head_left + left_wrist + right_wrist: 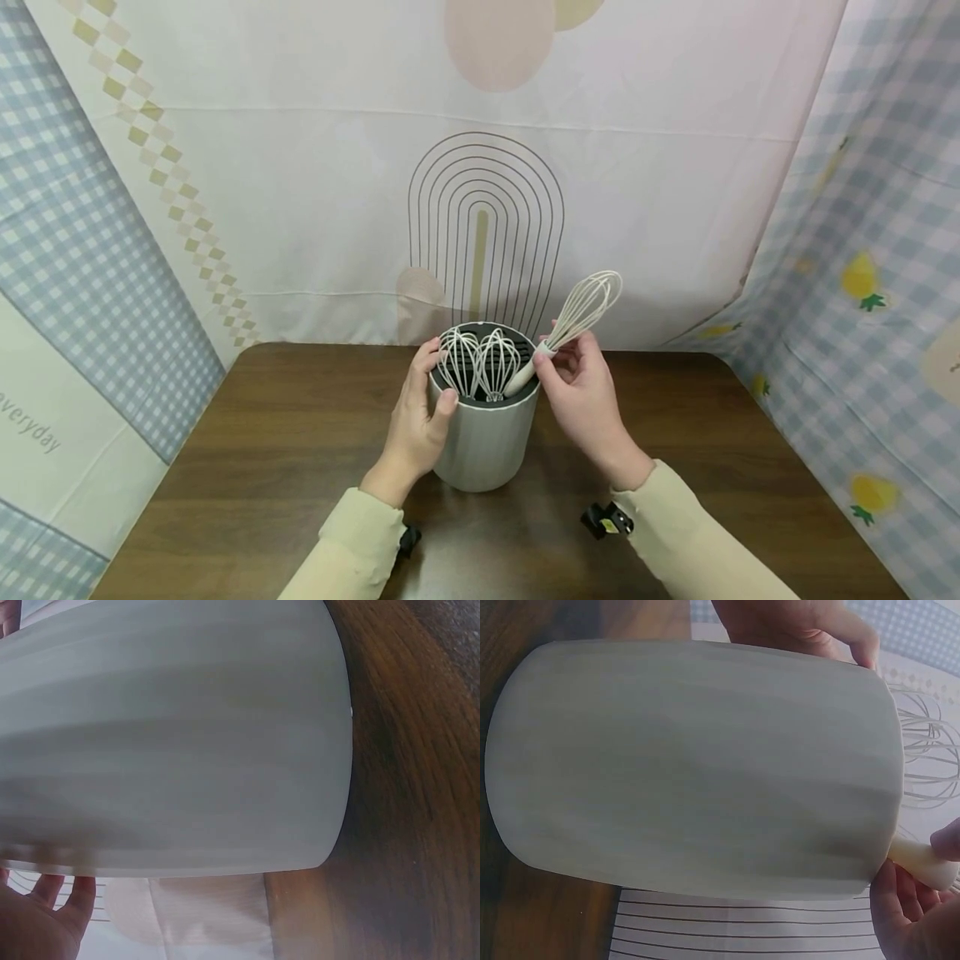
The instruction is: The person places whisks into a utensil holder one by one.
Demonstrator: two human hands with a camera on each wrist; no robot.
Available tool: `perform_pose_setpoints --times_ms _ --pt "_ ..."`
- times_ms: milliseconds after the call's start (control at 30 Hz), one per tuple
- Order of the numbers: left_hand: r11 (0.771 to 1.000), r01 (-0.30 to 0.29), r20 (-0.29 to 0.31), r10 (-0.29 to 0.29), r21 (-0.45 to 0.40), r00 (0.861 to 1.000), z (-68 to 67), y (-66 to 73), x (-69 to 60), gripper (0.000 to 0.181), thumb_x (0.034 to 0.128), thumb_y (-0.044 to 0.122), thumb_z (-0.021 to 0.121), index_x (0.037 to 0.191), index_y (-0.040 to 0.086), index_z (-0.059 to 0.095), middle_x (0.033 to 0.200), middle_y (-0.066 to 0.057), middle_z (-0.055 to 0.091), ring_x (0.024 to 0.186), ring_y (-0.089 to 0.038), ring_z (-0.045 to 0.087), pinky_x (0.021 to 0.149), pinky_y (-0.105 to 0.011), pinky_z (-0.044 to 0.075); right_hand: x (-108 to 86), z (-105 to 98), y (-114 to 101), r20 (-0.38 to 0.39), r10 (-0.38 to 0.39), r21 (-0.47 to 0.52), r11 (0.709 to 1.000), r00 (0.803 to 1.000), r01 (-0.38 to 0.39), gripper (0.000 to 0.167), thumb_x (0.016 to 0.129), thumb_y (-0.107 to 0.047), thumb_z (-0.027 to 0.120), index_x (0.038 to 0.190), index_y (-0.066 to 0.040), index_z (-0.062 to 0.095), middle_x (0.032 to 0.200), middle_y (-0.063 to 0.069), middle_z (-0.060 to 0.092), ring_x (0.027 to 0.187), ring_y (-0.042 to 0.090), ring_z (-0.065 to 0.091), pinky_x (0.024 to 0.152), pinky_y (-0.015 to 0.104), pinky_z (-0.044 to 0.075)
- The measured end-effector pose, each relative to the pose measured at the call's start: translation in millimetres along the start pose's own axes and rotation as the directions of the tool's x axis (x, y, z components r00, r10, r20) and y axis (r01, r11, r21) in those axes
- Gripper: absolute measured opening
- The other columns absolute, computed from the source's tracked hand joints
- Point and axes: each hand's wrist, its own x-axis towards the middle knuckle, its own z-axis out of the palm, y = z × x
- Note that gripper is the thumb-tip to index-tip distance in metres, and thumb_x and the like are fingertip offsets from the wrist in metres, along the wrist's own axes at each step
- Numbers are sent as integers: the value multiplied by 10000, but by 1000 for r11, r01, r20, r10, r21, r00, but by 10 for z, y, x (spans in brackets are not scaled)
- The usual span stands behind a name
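Observation:
A light grey utensil holder (482, 450) with a dark slotted top stands upright on the table. Two whisks, a left one (459, 360) and a middle one (497, 360), stand in it with their wire loops up. My right hand (588, 400) pinches a third whisk (585, 308) near the top of its pale handle (919, 859). That whisk leans to the right, its handle's lower end at the holder's right rim. Against the holder's left side rests my left hand (420, 417), thumb at the front rim and fingers round the far left side.
The holder stands on a brown wooden table (300, 450). Behind it hangs a white patterned cloth (315, 208), with blue checked cloths on both sides. A small black device (607, 521) is at the right sleeve, and another (408, 540) at the left.

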Motion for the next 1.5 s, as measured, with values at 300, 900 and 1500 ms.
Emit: perform_pose_setpoints --times_ms 300,900,1500 --pt "1000 9 6 -9 -4 1000 -11 16 -19 559 972 519 395 1397 156 390 1536 14 310 1391 -207 314 1066 -464 312 -36 53 -298 25 26 -47 999 999 -25 424 901 34 618 1272 97 421 1153 232 588 1021 318 610 813 269 518" --pt "1000 27 7 -27 14 1000 21 -21 -18 580 965 541 373 1388 145 378 1540 31 301 1394 -192 306 1052 -488 322 -18 83 88 22 7 -135 991 1000 -4 494 884 -70 688 1309 -54 436 1069 131 596 947 184 616 826 262 506" --pt "999 48 28 -49 20 998 16 -79 -10 600 964 570 354 1405 163 356 1549 48 279 1398 -190 294 1031 -535 330 -120 75 -215 142 -47 -149 986 989 69 562 849 72 657 1335 96 376 1199 269 504 1069 327 547 934 471 445"
